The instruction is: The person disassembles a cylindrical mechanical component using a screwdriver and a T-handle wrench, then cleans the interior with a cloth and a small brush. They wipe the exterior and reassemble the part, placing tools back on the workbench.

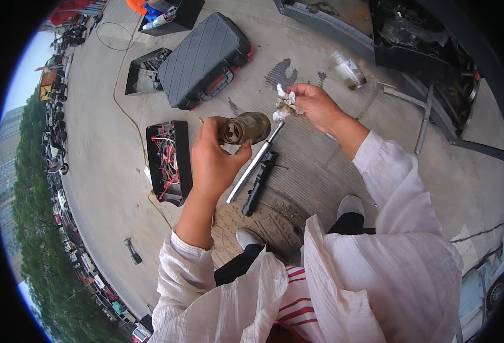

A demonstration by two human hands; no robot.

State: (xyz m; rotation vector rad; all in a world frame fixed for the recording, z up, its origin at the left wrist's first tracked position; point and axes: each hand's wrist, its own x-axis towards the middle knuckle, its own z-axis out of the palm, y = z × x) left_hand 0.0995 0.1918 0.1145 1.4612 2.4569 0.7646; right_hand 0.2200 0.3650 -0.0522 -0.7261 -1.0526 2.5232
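Observation:
My left hand (215, 160) holds a short, dirty metal cylinder (254, 127) on its side, with its open end facing left. To the right of it, my right hand (314, 105) pinches a crumpled white tissue (285, 105) stained brown. Below and between the hands, a shiny metal rod with a thicker tube (252, 169) lies on the ground. Alongside it rests a black elongated tool or part (258, 186), its lower end over a round manhole cover (262, 227). What the cylinder contains cannot be made out.
A grey tool case (204, 58) lies ahead, against a black bin of metal parts (149, 70). A black tray of red and black wires (168, 163) is at left. A clear jar (348, 70) and a metal frame (425, 115) stand at right; a small dark tool (132, 251) lies lower left.

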